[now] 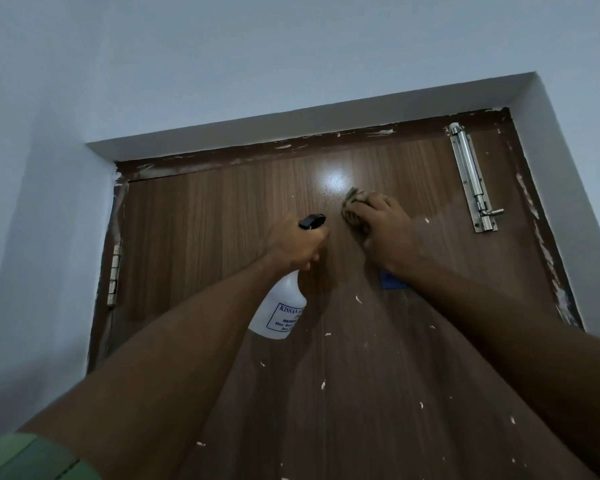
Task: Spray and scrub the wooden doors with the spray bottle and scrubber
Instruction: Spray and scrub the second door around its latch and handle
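Door: wooden door (222, 237), brown grain laminate, shut in its frame, fills the middle and lower view; seen from below, looking up toward its top edge.
Door surface: white paint flecks (358, 300) scattered over the lower half; bright light glare (333, 180) near the top centre, just above the hands.
Left hand: left hand (297, 242) curled round the neck of the spray bottle (279, 311), gripping it, arm raised; whether a finger is on the trigger, can't tell.
Spray bottle: white body with blue printed label, hangs down below the fist; black nozzle head (312, 221) sticks out above the hand, pointing right toward the door and the other hand.
Right hand: right hand (383, 225) presses the scrubber (352, 211) against the door, fingers bent over it, holding it.
Scrubber: brownish pad, mostly hidden under the fingers, touching the door just below the glare.
Blue item: small blue patch (392, 282) peeking from under the right wrist; can't tell what it is.
Bolt: metal tower bolt (471, 178) on the door's upper right, well right of the hands.
Hinge: metal hinge (115, 273) on the left edge.
Frame: dark door frame (257, 152) with chipped white paint smears.
Wall: pale wall (222, 64) around the recess.
Sleeve: green sleeve (25, 459) at bottom left.
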Demonstrator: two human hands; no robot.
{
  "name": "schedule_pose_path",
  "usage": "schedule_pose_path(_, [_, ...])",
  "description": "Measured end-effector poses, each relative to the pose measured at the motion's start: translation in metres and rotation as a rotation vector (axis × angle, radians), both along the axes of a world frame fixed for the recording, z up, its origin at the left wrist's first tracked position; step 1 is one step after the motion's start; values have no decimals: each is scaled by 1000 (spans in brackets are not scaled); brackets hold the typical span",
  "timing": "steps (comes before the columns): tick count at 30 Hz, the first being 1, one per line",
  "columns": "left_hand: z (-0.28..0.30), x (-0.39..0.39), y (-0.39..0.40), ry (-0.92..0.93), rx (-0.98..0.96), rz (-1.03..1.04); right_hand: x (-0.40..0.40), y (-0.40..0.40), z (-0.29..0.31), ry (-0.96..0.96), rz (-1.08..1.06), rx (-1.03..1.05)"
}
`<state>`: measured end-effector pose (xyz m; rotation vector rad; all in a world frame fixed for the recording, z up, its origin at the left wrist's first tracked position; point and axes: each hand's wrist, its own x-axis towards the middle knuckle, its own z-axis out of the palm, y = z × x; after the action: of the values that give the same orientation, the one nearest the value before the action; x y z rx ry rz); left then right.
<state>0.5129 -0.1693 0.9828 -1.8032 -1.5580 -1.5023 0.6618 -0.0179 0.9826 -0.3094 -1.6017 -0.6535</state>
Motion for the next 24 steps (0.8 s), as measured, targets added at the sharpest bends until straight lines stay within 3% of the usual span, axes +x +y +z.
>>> schedule_pose_path(2, [-2,-2,1,-8,2,-12,-10,-12,-25,-255,38,31])
schedule_pose_path(4, [0,-2,3,0,2,-12,-8,-17,-42,-676,11,44])
schedule_pose_path(6, [3,0,5,14,-3,3,4,-11,-37,-829,24,53])
schedule_pose_path(7, [4,2,6,14,-6,8,11,-5,-31,-775,38,41])
schedule_pose_path(10, [1,5,12,28,-21,-2,25,9,-17,-275,114,-53])
schedule_pose_path(12, [-3,9,16,44,-31,-6,19,4,-22,-64,106,-84])
schedule_pose_path(14, [-5,15,21,58,-39,-10,12,-5,-35,-194,81,-44])
schedule_pose_path(16, [-4,21,25,53,-36,-15,15,-11,-45,-489,83,-83])
schedule_pose_path(18, [0,29,28,57,-27,-18,27,-10,-36,-563,81,-128])
schedule_pose_path(21, [8,38,29,62,-15,-8,41,0,2,-322,69,-71])
schedule_pose_path(24, [11,41,29,40,0,-15,35,0,37,-2,36,-159])
